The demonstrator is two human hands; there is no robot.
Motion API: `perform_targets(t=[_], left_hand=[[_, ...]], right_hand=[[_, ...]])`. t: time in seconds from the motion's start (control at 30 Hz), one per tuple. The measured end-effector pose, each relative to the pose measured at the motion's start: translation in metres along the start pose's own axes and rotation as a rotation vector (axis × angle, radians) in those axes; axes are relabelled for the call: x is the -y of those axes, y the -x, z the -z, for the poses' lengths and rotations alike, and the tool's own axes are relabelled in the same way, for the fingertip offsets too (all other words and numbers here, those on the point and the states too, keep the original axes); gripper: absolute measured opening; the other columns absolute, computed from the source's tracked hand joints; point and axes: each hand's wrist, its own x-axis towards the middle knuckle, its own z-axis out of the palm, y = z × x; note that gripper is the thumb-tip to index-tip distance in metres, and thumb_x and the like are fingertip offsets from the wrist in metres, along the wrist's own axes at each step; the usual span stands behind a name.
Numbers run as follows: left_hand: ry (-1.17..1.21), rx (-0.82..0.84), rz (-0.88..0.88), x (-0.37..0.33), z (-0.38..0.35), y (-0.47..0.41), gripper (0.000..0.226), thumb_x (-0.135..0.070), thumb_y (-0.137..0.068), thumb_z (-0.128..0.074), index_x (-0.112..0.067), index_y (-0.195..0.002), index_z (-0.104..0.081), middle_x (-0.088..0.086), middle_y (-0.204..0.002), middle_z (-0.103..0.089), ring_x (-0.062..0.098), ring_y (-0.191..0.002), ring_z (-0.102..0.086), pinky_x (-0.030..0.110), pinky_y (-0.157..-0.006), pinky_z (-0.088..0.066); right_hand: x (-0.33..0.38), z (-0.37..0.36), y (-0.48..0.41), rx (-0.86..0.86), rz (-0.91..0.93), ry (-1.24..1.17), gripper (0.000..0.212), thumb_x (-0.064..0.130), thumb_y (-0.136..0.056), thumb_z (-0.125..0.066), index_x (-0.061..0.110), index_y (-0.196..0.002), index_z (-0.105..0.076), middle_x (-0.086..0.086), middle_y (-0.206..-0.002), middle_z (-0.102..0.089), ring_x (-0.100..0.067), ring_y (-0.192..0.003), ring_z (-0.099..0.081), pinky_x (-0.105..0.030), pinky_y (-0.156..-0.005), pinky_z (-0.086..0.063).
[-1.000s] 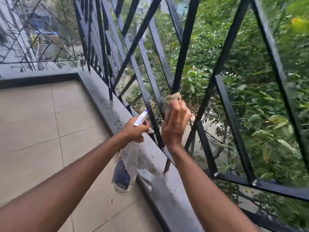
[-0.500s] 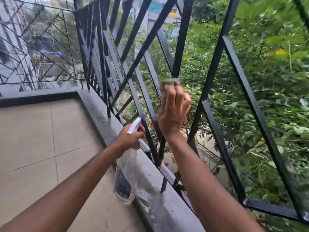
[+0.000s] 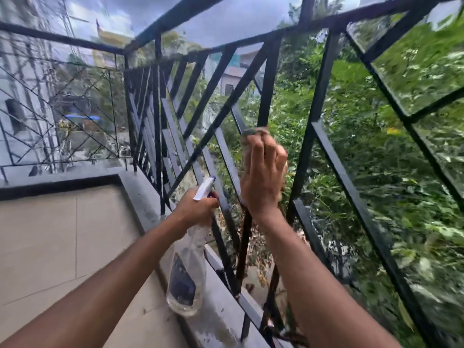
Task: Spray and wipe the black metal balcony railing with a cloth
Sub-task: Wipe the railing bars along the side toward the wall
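Railing (image 3: 316, 114), black metal, ran along the grey ledge (image 3: 140, 194) of a tiled balcony floor (image 3: 62, 237), with green foliage (image 3: 371, 172) beyond the bars. Right hand (image 3: 263, 177) was raised against an upright bar, fingers curled and pressing a cloth (image 3: 253, 133) to the metal; only the cloth's top edge showed above the fingertips. Left hand (image 3: 198, 209) was closed around the neck of a clear spray bottle (image 3: 187, 272), white nozzle pointing toward the bars, bottle hanging down over the ledge.
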Motion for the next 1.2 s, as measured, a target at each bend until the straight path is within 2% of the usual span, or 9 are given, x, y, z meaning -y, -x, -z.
perform_targets(t=[0.17,0.23,0.4,0.47,0.7,0.83,0.93,1.07,1.2], left_hand=[[-0.023,0.016,-0.049,-0.054,0.002,-0.005,0.02,0.004,-0.091,-0.059,-0.011,-0.077,-0.06,0.008,-0.07,-0.055,0.014,-0.046,-0.049,0.021,-0.042,-0.041],[-0.016,0.022,-0.047,-0.071,0.004,-0.007,0.018,0.003,-0.09,-0.059,-0.01,-0.078,-0.059,0.008,-0.069,-0.052,0.015,-0.042,-0.049,0.021,-0.041,-0.039],[0.057,-0.042,-0.057,-0.115,0.018,-0.018,0.023,0.003,-0.092,-0.058,-0.011,-0.075,-0.052,0.008,-0.073,-0.048,0.018,-0.047,-0.042,0.019,-0.036,-0.037],[0.058,-0.081,-0.069,-0.129,0.023,-0.023,0.022,0.001,-0.092,-0.061,-0.011,-0.075,-0.052,0.006,-0.07,-0.047,0.016,-0.047,-0.044,0.019,-0.035,-0.037],[0.023,-0.078,-0.088,-0.156,0.029,-0.025,0.024,-0.001,-0.092,-0.06,-0.013,-0.072,-0.052,0.007,-0.074,-0.05,0.016,-0.054,-0.046,0.019,-0.036,-0.038],[0.031,-0.062,-0.126,-0.175,0.034,-0.024,0.015,-0.004,-0.097,-0.056,-0.007,-0.082,-0.056,0.014,-0.088,-0.055,0.016,-0.059,-0.048,0.018,-0.037,-0.039],[0.041,-0.053,-0.152,-0.183,0.036,-0.026,0.012,-0.004,-0.098,-0.055,-0.004,-0.087,-0.056,0.017,-0.093,-0.056,0.016,-0.06,-0.048,0.017,-0.036,-0.039],[0.045,-0.074,-0.165,-0.187,0.032,-0.026,0.012,-0.003,-0.097,-0.057,-0.004,-0.087,-0.053,0.019,-0.095,-0.056,0.018,-0.063,-0.05,0.016,-0.036,-0.039],[0.023,-0.095,-0.19,-0.193,0.029,-0.022,0.013,-0.006,-0.097,-0.059,-0.007,-0.085,-0.054,0.014,-0.09,-0.056,0.017,-0.062,-0.052,0.019,-0.038,-0.041]], right_hand=[[-0.015,0.013,0.086,0.233,0.014,-0.028,0.044,0.007,-0.099,-0.056,0.02,-0.14,-0.047,-0.007,-0.147,-0.046,-0.032,-0.121,-0.052,-0.049,-0.1,-0.041],[-0.014,0.011,0.071,0.214,-0.005,-0.06,0.041,0.008,-0.099,-0.055,0.022,-0.137,-0.047,-0.005,-0.144,-0.047,-0.029,-0.12,-0.052,-0.049,-0.099,-0.043],[0.008,0.007,-0.084,0.008,0.038,-0.12,0.044,0.005,-0.098,-0.054,0.024,-0.136,-0.047,-0.003,-0.14,-0.052,-0.022,-0.113,-0.054,-0.031,-0.094,-0.035],[0.012,0.011,-0.117,-0.024,0.051,-0.142,0.045,0.003,-0.095,-0.057,0.024,-0.133,-0.046,-0.001,-0.139,-0.052,-0.022,-0.111,-0.054,-0.03,-0.092,-0.037],[0.003,0.014,-0.031,0.056,0.009,-0.144,0.032,0.014,-0.104,-0.05,0.02,-0.135,-0.05,-0.003,-0.141,-0.05,-0.025,-0.109,-0.054,-0.042,-0.092,-0.046],[0.011,0.013,-0.113,0.022,0.025,-0.15,0.043,0.007,-0.094,-0.05,0.023,-0.134,-0.048,-0.001,-0.133,-0.052,-0.023,-0.105,-0.054,-0.032,-0.084,-0.038],[0.011,0.019,-0.183,-0.002,0.055,-0.179,0.055,-0.004,-0.084,-0.058,0.027,-0.129,-0.047,-0.003,-0.126,-0.052,-0.028,-0.097,-0.056,-0.041,-0.076,-0.047],[0.011,0.03,-0.149,0.078,0.083,-0.198,0.055,0.002,-0.083,-0.062,0.015,-0.136,-0.054,-0.005,-0.132,-0.052,-0.028,-0.102,-0.051,-0.03,-0.072,-0.05],[0.005,0.032,-0.12,0.123,0.088,-0.164,0.049,0.001,-0.088,-0.057,0.017,-0.133,-0.054,-0.005,-0.13,-0.052,-0.03,-0.101,-0.052,-0.043,-0.073,-0.055]])
